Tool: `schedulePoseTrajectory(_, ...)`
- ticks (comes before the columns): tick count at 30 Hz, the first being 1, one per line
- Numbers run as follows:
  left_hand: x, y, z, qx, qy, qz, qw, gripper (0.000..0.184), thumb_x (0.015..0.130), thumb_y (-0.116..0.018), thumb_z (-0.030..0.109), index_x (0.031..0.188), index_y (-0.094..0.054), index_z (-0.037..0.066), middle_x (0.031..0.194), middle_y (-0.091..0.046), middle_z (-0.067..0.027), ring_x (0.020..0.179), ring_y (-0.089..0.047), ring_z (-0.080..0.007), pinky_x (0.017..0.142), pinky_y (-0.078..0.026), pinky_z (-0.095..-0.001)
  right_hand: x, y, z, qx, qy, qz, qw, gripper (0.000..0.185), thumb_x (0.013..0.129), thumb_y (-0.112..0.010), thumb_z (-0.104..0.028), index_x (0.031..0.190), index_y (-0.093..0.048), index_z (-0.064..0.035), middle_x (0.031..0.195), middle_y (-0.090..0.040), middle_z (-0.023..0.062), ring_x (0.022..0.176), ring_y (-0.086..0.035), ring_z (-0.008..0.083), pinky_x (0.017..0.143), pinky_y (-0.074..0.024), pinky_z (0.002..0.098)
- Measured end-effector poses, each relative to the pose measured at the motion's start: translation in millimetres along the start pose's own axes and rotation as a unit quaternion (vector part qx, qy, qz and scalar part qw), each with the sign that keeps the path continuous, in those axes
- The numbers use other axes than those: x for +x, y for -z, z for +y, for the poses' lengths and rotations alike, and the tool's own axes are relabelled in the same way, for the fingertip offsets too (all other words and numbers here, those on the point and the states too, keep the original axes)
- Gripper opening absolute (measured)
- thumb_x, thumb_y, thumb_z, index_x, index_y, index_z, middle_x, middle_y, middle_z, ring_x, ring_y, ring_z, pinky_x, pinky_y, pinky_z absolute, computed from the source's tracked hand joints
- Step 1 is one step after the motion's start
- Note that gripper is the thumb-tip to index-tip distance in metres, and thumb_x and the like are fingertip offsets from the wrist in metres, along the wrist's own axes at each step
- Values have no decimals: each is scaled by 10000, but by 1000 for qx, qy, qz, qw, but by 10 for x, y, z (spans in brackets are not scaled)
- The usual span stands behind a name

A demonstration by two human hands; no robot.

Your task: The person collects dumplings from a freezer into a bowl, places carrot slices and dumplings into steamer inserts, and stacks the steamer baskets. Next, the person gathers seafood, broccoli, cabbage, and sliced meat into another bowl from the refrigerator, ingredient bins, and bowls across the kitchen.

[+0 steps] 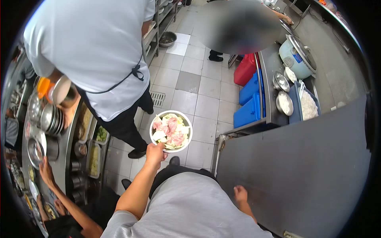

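A round metal bowl [189, 139] holds pale green leafy vegetables and slices of pink raw meat [172, 125]. My left hand [156, 154] grips the near rim of this bowl, fingers closed round it, and holds it out over the tiled floor. Low on the right, my right hand [240, 193] hangs beside the grey metal surface [293, 166]. Its fingers are curled and slightly blurred, and whether anything is in them cannot be made out.
A co-worker in a white shirt [91, 43] stands ahead on the left. Another person's arm [71, 202] reaches over the left counter with stacked bowls [51, 119]. Blue bins [248, 111], a red container [245, 69] and a rice cooker [295, 57] are on the right.
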State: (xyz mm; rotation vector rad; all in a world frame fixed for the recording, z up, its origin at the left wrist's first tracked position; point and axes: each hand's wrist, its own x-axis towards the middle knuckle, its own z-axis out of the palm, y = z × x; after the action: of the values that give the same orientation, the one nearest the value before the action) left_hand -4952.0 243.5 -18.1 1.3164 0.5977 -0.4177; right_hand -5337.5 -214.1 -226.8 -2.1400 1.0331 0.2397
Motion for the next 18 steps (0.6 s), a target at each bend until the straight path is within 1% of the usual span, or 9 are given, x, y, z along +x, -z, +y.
schedulePoseTrajectory(1, 219, -219, 209, 6, -2, -1, 1000, 144, 906, -559, 46, 846, -610, -75, 611, -583, -102, 428, -505, -154, 379, -291, -322, 25, -28, 110, -39, -58, -24, 997, 408, 1025, -673, -420, 1103, -755, -29, 1130, -771, 199, 997, -739, 361, 879, -572, 486)
schedulePoseTrajectory(2, 438, -368, 420, 18, -3, -10, 1000, 150, 904, -562, 49, 829, -610, -72, 608, -582, -100, 425, -501, -154, 379, -292, -323, 156, -463, 1055, -212, 119, -36, 969, 440, 1032, -648, -446, 1140, -758, -34, 1178, -760, 210, 1059, -729, 366, 923, -563, 488)
schedulePoseTrajectory(3, 657, -480, 643, 30, -8, -21, 999, 158, 901, -564, 53, 812, -611, -68, 605, -580, -99, 422, -497, -154, 379, -294, -324, 188, -740, 1568, -377, 289, 19, 880, 474, 1038, -623, -471, 1177, -761, -39, 1227, -749, 221, 1121, -720, 372, 968, -554, 489)
schedulePoseTrajectory(4, 845, -514, 857, 24, -12, -37, 999, 171, 901, -564, 61, 792, -612, -61, 610, -585, -103, 414, -494, -159, 382, -298, -330, -4, -516, 993, -238, -15, -149, 960, 476, 1036, -625, -474, 1184, -761, -42, 1230, -750, 219, 1124, -719, 373, 973, -553, 486)
schedulePoseTrajectory(5, 982, -409, 1044, 26, -15, -51, 998, 170, 903, -565, 62, 796, -614, -60, 613, -589, -105, 420, -503, -165, 384, -302, -336, -58, -464, 507, -215, -101, -186, 953, 478, 1033, -628, -476, 1191, -761, -45, 1232, -750, 216, 1127, -718, 374, 979, -552, 483)
schedulePoseTrajectory(6, 1175, -481, 1202, 37, -17, -52, 998, 165, 905, -566, 60, 801, -615, -59, 613, -587, -104, 424, -508, -168, 385, -304, -338, 79, -468, 228, -210, -124, -199, 949, 480, 1030, -630, -479, 1197, -760, -48, 1234, -751, 214, 1131, -717, 375, 985, -552, 481)
schedulePoseTrajectory(12, 2558, -781, 2005, 25, 60, -42, 997, 106, 914, -556, 52, 926, -600, -44, 671, -593, -92, 450, -502, -147, 370, -288, -297, 1622, -664, -1378, -225, -121, -249, 934, 496, 1013, -644, -494, 1238, -760, -67, 1249, -756, 200, 1149, -713, 382, 1018, -548, 463)
schedulePoseTrajectory(15, 3169, -995, 2474, -23, 102, -21, 994, 80, 919, -544, 51, 929, -580, -20, 679, -576, -74, 455, -484, -139, 369, -283, -284, 2669, -587, -2388, -258, -77, -278, 922, 507, 1004, -651, -501, 1259, -760, -77, 1256, -758, 193, 1158, -711, 385, 1035, -546, 455)
schedulePoseTrajectory(18, 3820, -1239, 3021, -76, 92, -15, 993, 64, 918, -541, 57, 899, -554, -2, 666, -536, -70, 450, -487, -147, 365, -281, -291, 4084, -320, -3702, -328, 20, -286, 900, 519, 995, -658, -509, 1279, -760, -86, 1263, -761, 186, 1167, -708, 389, 1052, -544, 446)
